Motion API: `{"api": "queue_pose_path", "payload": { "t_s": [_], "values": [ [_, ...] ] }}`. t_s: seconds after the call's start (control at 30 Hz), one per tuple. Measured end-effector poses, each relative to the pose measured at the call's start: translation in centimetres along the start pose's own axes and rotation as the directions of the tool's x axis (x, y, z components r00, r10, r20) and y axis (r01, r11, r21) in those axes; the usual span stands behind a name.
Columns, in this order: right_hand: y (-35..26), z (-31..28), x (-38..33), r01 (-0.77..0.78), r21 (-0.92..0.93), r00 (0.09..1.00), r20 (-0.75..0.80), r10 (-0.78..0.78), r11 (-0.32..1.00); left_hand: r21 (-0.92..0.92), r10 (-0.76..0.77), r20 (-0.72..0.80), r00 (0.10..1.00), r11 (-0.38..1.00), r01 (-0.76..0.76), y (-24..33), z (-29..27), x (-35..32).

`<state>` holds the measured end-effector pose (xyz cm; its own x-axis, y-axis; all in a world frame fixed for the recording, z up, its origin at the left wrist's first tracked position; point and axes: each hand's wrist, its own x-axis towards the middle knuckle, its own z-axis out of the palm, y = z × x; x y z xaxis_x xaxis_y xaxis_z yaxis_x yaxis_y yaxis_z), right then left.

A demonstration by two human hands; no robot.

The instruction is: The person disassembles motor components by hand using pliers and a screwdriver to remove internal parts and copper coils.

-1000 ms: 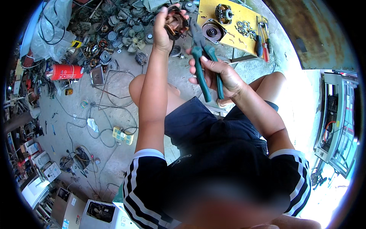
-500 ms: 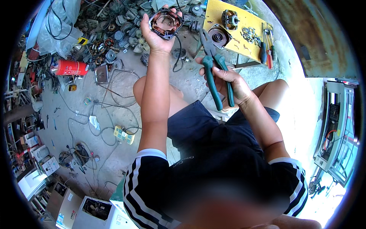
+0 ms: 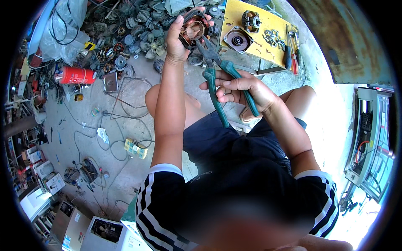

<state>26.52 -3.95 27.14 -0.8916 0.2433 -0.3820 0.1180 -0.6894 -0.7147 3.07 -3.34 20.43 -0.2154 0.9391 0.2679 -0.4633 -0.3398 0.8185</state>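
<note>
My left hand (image 3: 176,38) is raised at arm's length and grips a round motor stator (image 3: 193,28) with copper windings. My right hand (image 3: 243,89) holds green-handled pliers (image 3: 217,73) by their handles, which are spread apart. The pliers' dark jaws point up at the lower right edge of the stator. Both forearms rise from my dark shirt with white-striped sleeves, above my bare knees.
A yellow board (image 3: 259,31) at the top carries motor parts, screws and screwdrivers (image 3: 291,52). Fan blades and motor pieces (image 3: 138,37) litter the concrete floor at upper left, beside a red cylinder (image 3: 77,75). Cables and a yellow power strip (image 3: 136,148) lie below; boxes (image 3: 79,226) stand at lower left.
The pliers have tilted upward and their jaws have come up to the stator in my left hand. The view has shifted slightly, with the stator held a little higher and more central.
</note>
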Motion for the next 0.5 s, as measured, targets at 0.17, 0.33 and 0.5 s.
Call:
{"api": "queue_pose_path", "payload": {
  "t_s": [0.17, 0.33, 0.5],
  "values": [
    [0.3, -0.3, 0.6, 0.001, 0.049, 1.0, 0.001, -0.001, 0.999, 0.023, -0.012, 0.032, 0.999, 1.0, 0.011, 0.1, 0.0, -0.1],
    [0.0, -0.2, 0.6, -0.009, 0.059, 1.0, 0.01, 0.009, 0.998, 0.054, 0.001, 0.062, 0.998, 0.999, -0.004, 0.2, 0.3, -0.2],
    [0.2, -0.3, 1.1, -0.002, 0.08, 1.0, 0.011, 0.001, 0.997, 0.117, -0.007, 0.104, 0.995, 0.993, -0.005, 0.4, 0.4, -0.3]
  ]
}}
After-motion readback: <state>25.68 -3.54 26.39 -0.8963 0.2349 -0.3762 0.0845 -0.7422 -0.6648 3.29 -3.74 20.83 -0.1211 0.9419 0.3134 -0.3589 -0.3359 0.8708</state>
